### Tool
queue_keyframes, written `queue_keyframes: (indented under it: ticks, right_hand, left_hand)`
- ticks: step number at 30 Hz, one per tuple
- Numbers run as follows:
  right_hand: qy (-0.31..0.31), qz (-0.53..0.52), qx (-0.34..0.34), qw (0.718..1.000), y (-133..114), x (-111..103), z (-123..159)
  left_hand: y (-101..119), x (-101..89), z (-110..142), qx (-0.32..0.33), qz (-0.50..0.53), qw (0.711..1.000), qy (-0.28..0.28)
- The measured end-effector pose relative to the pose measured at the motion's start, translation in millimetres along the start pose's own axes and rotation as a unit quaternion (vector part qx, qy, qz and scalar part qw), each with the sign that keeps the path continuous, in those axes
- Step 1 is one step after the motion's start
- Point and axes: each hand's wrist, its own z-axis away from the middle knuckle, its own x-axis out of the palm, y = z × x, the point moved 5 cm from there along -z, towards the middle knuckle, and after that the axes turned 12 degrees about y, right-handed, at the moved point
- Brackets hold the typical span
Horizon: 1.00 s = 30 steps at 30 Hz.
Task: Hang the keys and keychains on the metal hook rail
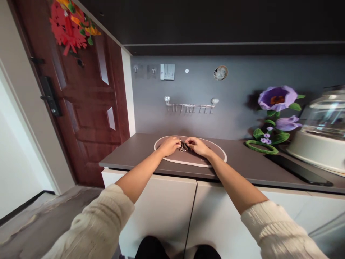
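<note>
My left hand and my right hand meet over an oval mat, brown-pink with a pale rim, lying on the dark counter. Between my fingertips is a small shiny metal bunch that looks like keys, partly covered by the fingers. Both hands are closed, with thumbs and fingers pinched on it from either side. Dark small pieces show on the mat just beside my right hand, too small to name.
A clear hook rail is fixed to the grey wall behind. To the right stand a purple felt flower, a black phone-like slab and a domed appliance. White cabinet doors lie below; a red-brown door is left.
</note>
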Motion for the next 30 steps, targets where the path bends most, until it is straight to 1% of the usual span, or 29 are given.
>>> queue_keyframes:
  ticks: [2, 5, 8, 13, 18, 22, 26, 30]
  right_hand:
    - [0.000, 0.012, -0.003, 1.000, 4.2, 0.0, -2.1]
    - [0.022, 0.018, 0.016, 0.999, 12.0, -1.6, -4.0]
    - [0.031, 0.007, 0.033, 0.999, 17.0, -2.1, -3.5]
    - [0.036, -0.004, 0.055, 0.998, 16.8, -2.4, -1.3]
    - [0.035, -0.003, 0.056, 0.998, 13.2, -1.7, -0.9]
    - [0.034, 0.017, 0.053, 0.998, 13.3, -1.5, -2.0]
    - [0.036, 0.019, 0.045, 0.998, 16.1, -0.7, -3.7]
    - [0.050, 0.049, -0.002, 0.998, 14.1, -0.1, -4.9]
  left_hand:
    - [4.2, -1.5, 0.9, 0.013, -0.006, 1.000, -0.010]
    - [11.9, -0.6, 2.0, 0.042, -0.004, 0.999, -0.030]
    - [15.7, 2.6, 2.8, 0.055, 0.002, 0.998, -0.044]
    - [16.0, 6.3, 3.2, 0.070, 0.003, 0.996, -0.054]
    - [16.5, 7.6, 2.7, 0.083, -0.009, 0.995, -0.061]
    - [15.2, 8.0, 2.6, 0.073, -0.026, 0.996, -0.054]
    - [11.5, 6.9, 2.9, 0.058, -0.060, 0.996, -0.032]
    - [8.6, 3.9, 2.5, 0.044, -0.110, 0.993, -0.003]
